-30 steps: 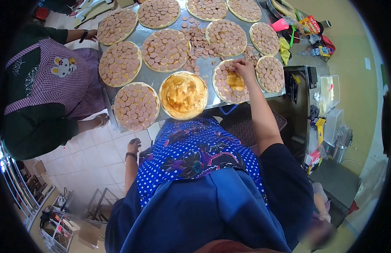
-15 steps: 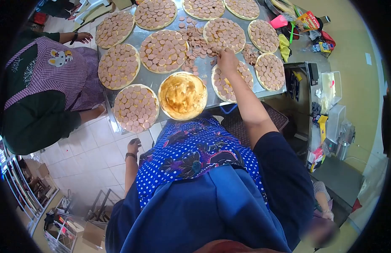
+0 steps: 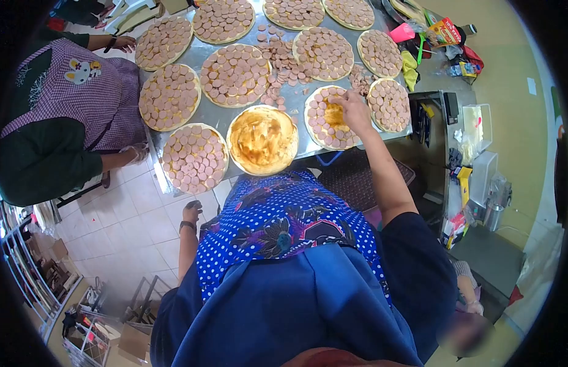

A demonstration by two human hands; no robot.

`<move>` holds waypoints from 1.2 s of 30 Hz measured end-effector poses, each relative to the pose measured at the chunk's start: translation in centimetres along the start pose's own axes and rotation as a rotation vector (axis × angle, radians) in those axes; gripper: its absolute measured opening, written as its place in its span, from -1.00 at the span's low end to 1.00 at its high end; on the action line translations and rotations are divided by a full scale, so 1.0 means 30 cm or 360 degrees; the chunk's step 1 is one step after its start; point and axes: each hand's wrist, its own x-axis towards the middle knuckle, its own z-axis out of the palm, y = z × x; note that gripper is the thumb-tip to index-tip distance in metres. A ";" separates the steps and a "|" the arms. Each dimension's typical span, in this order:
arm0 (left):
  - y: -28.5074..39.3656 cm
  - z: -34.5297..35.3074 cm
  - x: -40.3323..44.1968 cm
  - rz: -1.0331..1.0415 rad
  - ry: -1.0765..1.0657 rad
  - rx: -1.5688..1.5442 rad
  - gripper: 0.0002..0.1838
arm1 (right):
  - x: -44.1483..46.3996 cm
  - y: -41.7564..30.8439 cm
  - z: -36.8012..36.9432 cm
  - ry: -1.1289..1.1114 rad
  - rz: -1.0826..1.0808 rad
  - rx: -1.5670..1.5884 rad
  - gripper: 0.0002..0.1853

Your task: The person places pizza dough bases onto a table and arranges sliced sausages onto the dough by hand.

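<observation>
My right hand [image 3: 355,111] is over a round pizza base [image 3: 313,136] partly covered with sausage slices, its sauce showing in the middle. The fingers are pinched close to its upper part, seemingly on sausage slices, mostly hidden by the hand. Beside it lies a pizza base [image 3: 263,140] with only brown-orange sauce spread on it. Loose sausage slices [image 3: 286,61] are heaped on the metal table between the bases. My left hand [image 3: 191,211] hangs low at my side, below the table edge, fingers loosely bent and apart, with nothing visible in it.
Several bases topped with slices, such as a pizza [image 3: 195,158] at the near left corner, cover the metal table [image 3: 299,109]. A co-worker in a checked apron [image 3: 115,92] stands at the left. Packets and a pink cup [image 3: 403,32] are on the right counter.
My right hand has moved from the heap of loose slices down and right, onto the partly covered base. My left hand stays low at my side.
</observation>
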 end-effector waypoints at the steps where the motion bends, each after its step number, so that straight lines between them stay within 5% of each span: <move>1: 0.024 0.001 -0.006 -0.0027 0.0014 0.0025 -0.70 | -0.001 -0.008 0.004 0.0002 0.0007 -0.0001 -0.66; 25: 0.022 0.009 0.000 -0.0004 -0.0002 0.0007 -0.69 | 0.007 0.008 0.024 0.0064 -0.0025 -0.0097 -0.61; 28: 0.021 0.012 -0.005 0.0011 0.0011 -0.0016 -0.69 | 0.023 0.018 0.049 0.0109 0.0136 0.0064 -0.68; 30: 0.006 0.013 0.002 0.0012 0.0010 -0.0035 -0.69 | 0.050 0.032 0.091 -0.0007 0.0529 0.1166 -0.84; 34: -0.019 0.012 0.016 0.0042 -0.0011 -0.0041 -0.70 | 0.079 0.025 0.135 -0.0088 0.0481 0.1216 -0.90; 36: -0.018 0.012 0.009 0.0048 -0.0011 -0.0047 -0.70 | 0.090 0.006 0.107 -0.0169 0.0459 0.0781 -0.91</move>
